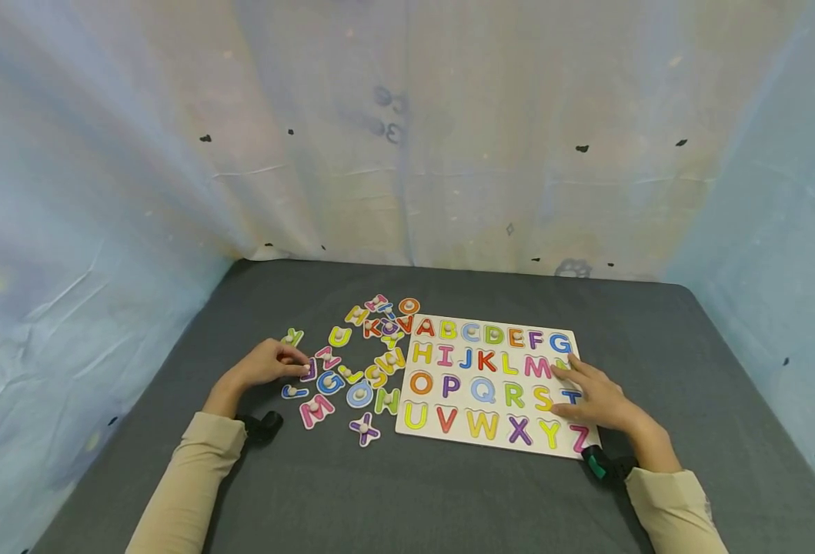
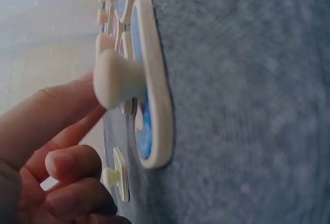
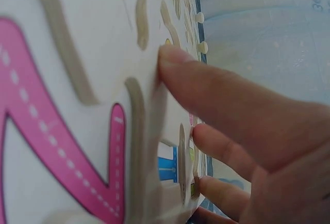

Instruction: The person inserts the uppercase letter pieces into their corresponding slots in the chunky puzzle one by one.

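My left hand (image 1: 267, 365) is among the loose letter pieces, its thumb and index finger pinching a purple letter piece (image 1: 309, 372). In the left wrist view, a blue letter piece (image 2: 147, 136) with a pale knob stands in front and hides the fingertips; the other fingers curl in. My right hand (image 1: 597, 396) rests with spread fingers on the right side of the white alphabet board (image 1: 472, 448). Its thumb lies near the S slot, and the fingers cover part of the N and T area. Knobbed pieces, B (image 1: 448, 330) and D (image 1: 493, 335) among them, sit in the top row.
Several loose knobbed letters lie left of the board, including a pink M (image 1: 316, 412), a purple X (image 1: 365, 429), a green N (image 1: 387, 401) and an orange O (image 1: 409, 306). The dark grey tabletop (image 1: 407, 500) meets pale printed curtains (image 1: 476, 208) at back and sides.
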### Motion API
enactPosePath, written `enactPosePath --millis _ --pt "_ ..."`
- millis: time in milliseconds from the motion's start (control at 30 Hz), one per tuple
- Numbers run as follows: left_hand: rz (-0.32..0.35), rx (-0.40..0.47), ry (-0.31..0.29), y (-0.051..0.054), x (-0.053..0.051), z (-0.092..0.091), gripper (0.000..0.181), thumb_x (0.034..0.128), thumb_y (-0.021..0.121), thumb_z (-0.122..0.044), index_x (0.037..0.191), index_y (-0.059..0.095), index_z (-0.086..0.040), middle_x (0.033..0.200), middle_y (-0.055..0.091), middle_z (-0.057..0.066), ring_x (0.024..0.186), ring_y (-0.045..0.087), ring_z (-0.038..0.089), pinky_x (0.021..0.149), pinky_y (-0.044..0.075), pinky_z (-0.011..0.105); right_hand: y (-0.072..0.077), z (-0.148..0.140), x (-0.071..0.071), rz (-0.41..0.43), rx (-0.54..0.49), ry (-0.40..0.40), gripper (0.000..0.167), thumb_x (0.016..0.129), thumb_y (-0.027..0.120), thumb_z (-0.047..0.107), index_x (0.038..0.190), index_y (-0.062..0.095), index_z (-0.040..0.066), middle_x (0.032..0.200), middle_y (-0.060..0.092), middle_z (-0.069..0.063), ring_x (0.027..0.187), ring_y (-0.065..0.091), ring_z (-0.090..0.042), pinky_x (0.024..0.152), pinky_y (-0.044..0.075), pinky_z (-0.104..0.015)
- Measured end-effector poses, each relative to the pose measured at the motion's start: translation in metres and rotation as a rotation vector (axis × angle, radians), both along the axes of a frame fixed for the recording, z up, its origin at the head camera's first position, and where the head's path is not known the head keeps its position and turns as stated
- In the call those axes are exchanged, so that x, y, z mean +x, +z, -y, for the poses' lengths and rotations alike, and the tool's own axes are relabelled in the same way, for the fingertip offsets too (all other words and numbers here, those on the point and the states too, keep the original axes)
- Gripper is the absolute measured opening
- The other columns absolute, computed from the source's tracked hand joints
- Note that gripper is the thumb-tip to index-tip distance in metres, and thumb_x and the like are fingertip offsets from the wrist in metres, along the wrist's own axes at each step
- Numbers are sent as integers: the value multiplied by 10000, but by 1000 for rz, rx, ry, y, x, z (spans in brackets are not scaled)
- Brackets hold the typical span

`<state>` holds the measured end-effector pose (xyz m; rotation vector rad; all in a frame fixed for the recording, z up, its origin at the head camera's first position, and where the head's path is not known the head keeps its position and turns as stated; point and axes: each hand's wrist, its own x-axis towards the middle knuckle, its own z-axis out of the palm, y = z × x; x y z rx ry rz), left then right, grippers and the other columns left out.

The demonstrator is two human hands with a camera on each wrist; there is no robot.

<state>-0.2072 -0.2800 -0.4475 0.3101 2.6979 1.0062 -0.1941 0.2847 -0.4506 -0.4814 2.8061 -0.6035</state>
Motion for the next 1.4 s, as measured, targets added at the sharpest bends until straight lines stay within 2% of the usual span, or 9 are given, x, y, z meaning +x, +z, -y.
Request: enactPosePath --millis 133,233,433,533,600,733,933,1200,1400 --pt "-2 -26 29 -1 0 4 249 847 735 -240 981 753 -31 631 480 -29 560 355 56 557 307 214 1 0 1 -4 -3 -4 783 781 761 391 1412 463 37 1511 250 -347 1331 237 -602 943 235 -800" --pt "14 -9 -3 -2 0 9 268 863 719 -234 1034 742 -28 620 463 -47 543 330 43 554 301 217 2 0 1 -5 -8 -3 779 781 762 390 1410 466 37 1511 251 -346 1331 236 -601 942 235 -800" --pt "26 35 -79 -3 2 15 287 906 665 -174 1133 707 -5 682 576 25 529 326 14 534 303 219 2 1 2 0 -19 -3 779 778 764 387 1410 468 40 1515 246 -342 1335 229 -598 949 226 -796" --pt "28 39 -94 -4 2 14 291 909 660 -175 1138 704 -1 845 689 127 569 374 16 550 326 218 2 1 2 -1 -24 -2 776 780 764 385 1407 469 37 1513 246 -345 1333 231 -597 946 227 -796" --pt "26 36 -91 -4 1 13 287 907 663 -180 1126 709 -1 965 716 161 600 407 20 564 340 219 2 1 3 0 -32 -2 773 780 764 380 1405 471 32 1514 246 -346 1336 230 -596 951 225 -795" --pt "22 22 -75 -2 2 12 266 891 684 -195 1082 731 -16 815 680 87 583 392 25 558 331 215 1 2 3 1 -34 -4 773 778 767 382 1404 474 36 1517 246 -341 1339 230 -596 954 225 -794" --pt "22 17 -61 1 1 10 250 874 708 -216 1031 747 -26 638 500 -43 550 339 25 536 301 216 0 2 2 -5 -22 -10 781 774 770 389 1409 472 46 1520 246 -335 1341 234 -591 952 237 -788" --pt "-38 41 -17 3 -1 4 240 844 741 -269 967 753 -63 621 395 -57 560 353 32 541 307 213 0 2 2 2 -25 -9 787 772 770 396 1414 468 56 1526 240 -329 1346 227 -588 958 230 -789" --pt "-50 108 -11 11 -4 -12 242 841 744 -294 965 747 -86 640 396 -38 563 352 46 558 331 227 -1 2 2 -9 -27 -11 779 770 773 384 1410 474 56 1524 246 -328 1347 235 -590 961 234 -787"
